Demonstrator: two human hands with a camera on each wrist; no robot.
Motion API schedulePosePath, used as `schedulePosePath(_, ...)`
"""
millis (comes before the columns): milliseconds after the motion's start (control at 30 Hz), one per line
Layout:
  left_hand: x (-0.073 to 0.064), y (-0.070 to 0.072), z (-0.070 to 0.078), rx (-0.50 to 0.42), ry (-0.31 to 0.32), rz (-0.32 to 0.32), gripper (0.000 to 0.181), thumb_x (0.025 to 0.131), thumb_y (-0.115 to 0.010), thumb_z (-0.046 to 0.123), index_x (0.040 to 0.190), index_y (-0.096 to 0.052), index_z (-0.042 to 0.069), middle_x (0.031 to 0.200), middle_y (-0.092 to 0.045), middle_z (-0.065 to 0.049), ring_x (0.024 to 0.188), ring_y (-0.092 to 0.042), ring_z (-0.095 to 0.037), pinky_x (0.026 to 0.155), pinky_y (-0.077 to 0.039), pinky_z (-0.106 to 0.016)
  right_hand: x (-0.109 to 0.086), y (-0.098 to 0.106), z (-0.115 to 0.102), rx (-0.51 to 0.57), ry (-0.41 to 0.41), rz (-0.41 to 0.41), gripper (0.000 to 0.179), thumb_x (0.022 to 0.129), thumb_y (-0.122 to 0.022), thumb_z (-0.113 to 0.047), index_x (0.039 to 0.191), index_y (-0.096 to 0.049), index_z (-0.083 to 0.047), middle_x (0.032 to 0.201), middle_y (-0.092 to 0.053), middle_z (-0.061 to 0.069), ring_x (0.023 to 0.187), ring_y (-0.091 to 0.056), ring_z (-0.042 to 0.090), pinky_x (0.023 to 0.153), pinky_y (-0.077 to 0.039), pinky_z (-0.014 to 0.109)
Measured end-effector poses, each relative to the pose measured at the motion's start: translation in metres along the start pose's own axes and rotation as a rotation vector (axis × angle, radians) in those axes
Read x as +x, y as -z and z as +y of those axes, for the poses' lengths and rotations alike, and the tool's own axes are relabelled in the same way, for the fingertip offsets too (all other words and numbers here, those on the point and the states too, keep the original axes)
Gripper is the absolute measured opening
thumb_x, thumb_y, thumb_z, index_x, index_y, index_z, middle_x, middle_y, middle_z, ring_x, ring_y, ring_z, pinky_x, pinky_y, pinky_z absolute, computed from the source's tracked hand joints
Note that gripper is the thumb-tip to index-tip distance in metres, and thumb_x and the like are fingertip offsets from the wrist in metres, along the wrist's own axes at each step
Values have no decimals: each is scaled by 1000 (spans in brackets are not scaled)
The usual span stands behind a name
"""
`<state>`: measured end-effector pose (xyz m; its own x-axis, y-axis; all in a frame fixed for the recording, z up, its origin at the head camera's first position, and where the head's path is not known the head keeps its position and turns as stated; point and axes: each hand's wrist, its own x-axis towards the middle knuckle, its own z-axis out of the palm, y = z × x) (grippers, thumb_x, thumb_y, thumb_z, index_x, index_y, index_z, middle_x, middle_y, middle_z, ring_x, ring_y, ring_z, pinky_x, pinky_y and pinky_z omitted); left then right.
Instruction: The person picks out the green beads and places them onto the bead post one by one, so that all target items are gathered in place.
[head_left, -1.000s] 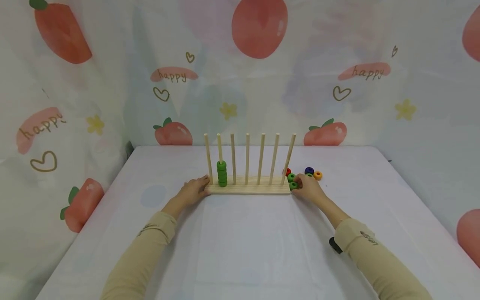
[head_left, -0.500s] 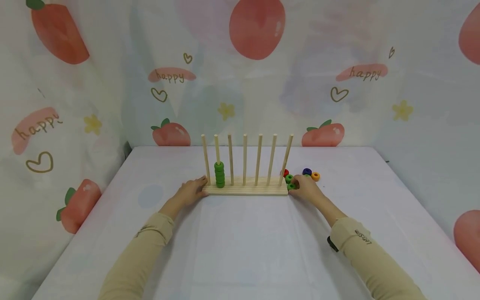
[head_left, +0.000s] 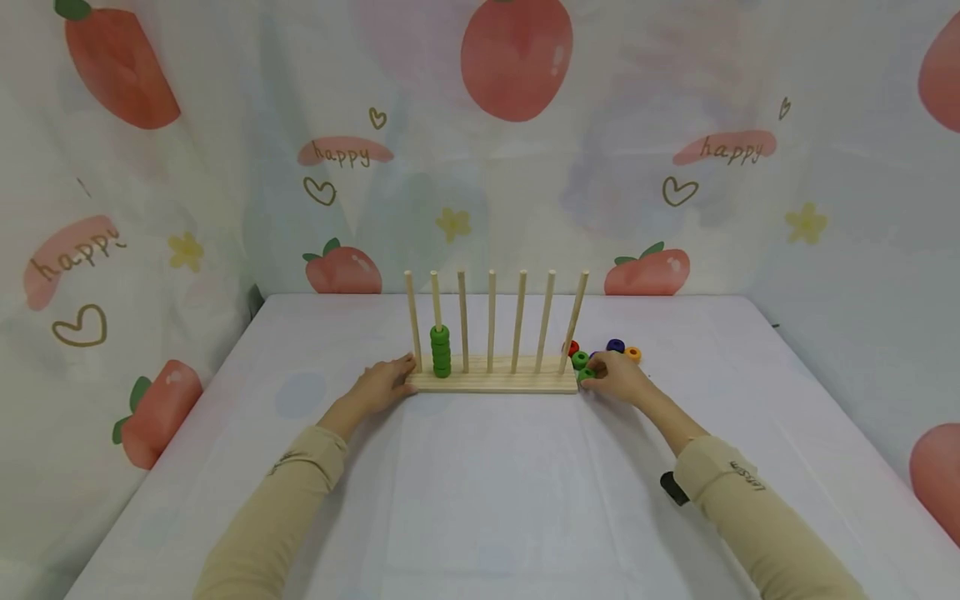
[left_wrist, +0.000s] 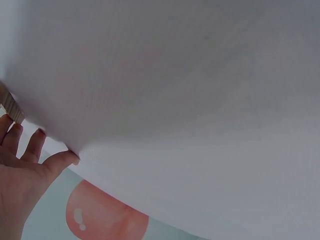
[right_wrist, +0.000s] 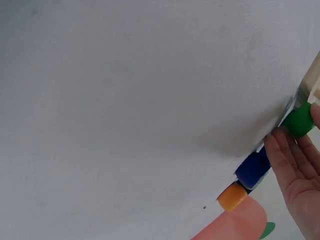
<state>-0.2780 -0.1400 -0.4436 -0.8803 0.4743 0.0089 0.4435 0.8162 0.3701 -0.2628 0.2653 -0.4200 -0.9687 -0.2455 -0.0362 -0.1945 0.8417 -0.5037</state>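
Observation:
A wooden peg rack [head_left: 502, 383] stands mid-table, with several upright pegs on a flat base. A stack of green beads [head_left: 441, 353] sits on its second peg from the left. My left hand [head_left: 377, 385] holds the left end of the base, thumb at the front and fingers behind; the left wrist view shows fingertips by the wood, the thumb hidden. At the right end, my right hand [head_left: 619, 378] pinches a green bead [right_wrist: 300, 120] between thumb and fingers, close to the table. Another loose green bead [head_left: 580, 360] lies just behind it.
Beyond the right hand lie a red bead [head_left: 573, 347], a blue bead [head_left: 615, 345] and an orange bead [head_left: 633, 354], some partly hidden. A patterned cloth [head_left: 525, 183] hangs behind the white table [head_left: 480, 500]. A black object [head_left: 674, 487] shows beside the right sleeve.
Around the green bead, the right hand's fingers have shifted slightly; a green bead beyond the knuckles is now hidden. The left hand stays on the base. The head view has shifted a little.

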Motion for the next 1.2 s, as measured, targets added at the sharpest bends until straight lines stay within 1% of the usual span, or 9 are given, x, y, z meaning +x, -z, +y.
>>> schedulePosePath(200,1,-2,3,-21,-8,-14,56,92,-59,27,137,-45,-4,146,-39,-21,124,-45,-48,94,-32,-72,-5,2,-1,9,0,-19,27,85,-68,-11,100,-60,10,95,-65,22,90,-62,30,82,-53,43)
schedulePosePath(467,1,1,1,-12,7,1,56,92,-60,25,136,-45,-5,146,-39,-20,123,-45,-49,93,-33,-72,-9,5,-6,81,35,26,31,85,-68,-8,105,-58,13,97,-65,24,91,-63,34,83,-52,45)
schedulePosePath(667,3,1,-1,-20,7,1,56,92,-60,26,137,-44,-5,146,-39,-20,125,-44,-47,95,-34,-70,-12,4,-13,109,30,69,31,84,-69,-7,105,-59,13,97,-65,24,91,-63,34,83,-53,44)
schedulePosePath(767,2,1,-1,-24,19,-7,57,92,-60,26,137,-45,-4,146,-39,-19,126,-44,-46,96,-34,-68,-15,2,-17,125,53,94,30,84,-69,-6,105,-59,12,98,-65,24,91,-63,34,82,-54,43)
schedulePosePath(933,2,1,-2,-23,17,-6,56,91,-61,25,136,-45,-4,146,-39,-19,125,-44,-47,96,-35,-68,-19,-2,-25,162,85,156,29,84,-69,-5,107,-61,11,97,-67,23,89,-65,32,80,-55,42)
schedulePosePath(1200,4,3,-1,-4,15,-26,56,92,-60,26,137,-44,-3,147,-38,-19,125,-45,-46,96,-37,-66,-23,-8,-38,224,168,237,25,82,-70,-1,104,-64,10,95,-69,22,85,-68,31,76,-56,38)
